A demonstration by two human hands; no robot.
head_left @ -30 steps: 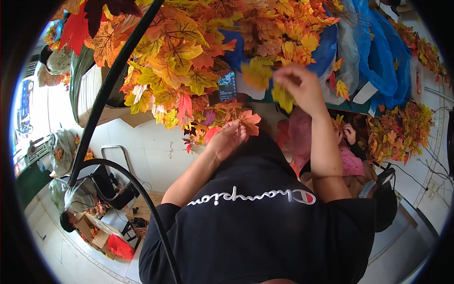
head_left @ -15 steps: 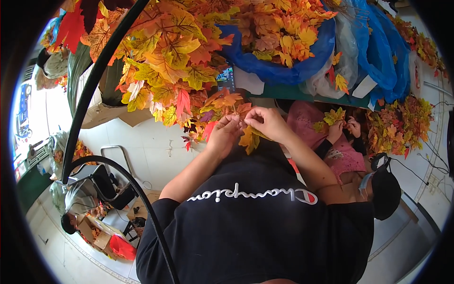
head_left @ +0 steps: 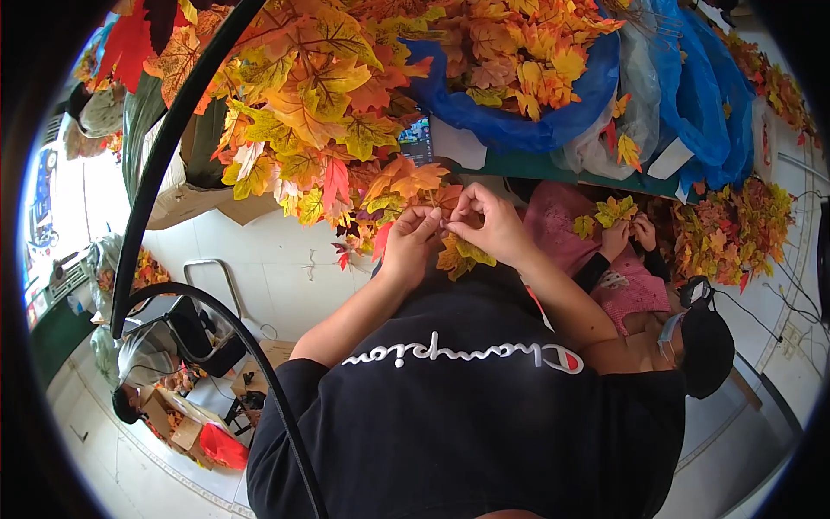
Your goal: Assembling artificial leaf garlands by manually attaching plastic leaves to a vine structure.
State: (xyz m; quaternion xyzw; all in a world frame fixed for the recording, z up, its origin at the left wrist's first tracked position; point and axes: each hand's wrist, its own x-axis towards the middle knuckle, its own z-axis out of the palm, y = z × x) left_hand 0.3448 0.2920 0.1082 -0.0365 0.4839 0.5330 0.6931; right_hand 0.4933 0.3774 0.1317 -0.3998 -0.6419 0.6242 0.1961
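Observation:
In front of my chest, my left hand [head_left: 411,248] and my right hand [head_left: 494,227] meet, thumbs and fingertips pinched together. Between them is a thin stem of artificial maple leaves, mostly hidden by the fingers. Yellow-orange artificial maple leaves [head_left: 462,256] hang just under my right hand. Orange leaves [head_left: 418,180] stand right beyond the fingertips, against a large heap of orange, yellow and red artificial maple leaves [head_left: 316,99] to the left. A phone [head_left: 416,141] with a lit screen is partly behind that heap.
A blue plastic bag [head_left: 545,131] full of orange leaves lies on the green table [head_left: 571,170]. More blue bags [head_left: 705,104] are at right. Beside me a co-worker in a black cap [head_left: 709,350] handles a leaf sprig [head_left: 616,210]. A black cable [head_left: 164,147] crosses at left.
My right hand's fingers have lifted slightly and shifted at the pinch point. Both hands stay together in nearly the same place. The co-worker's sprig has moved slightly.

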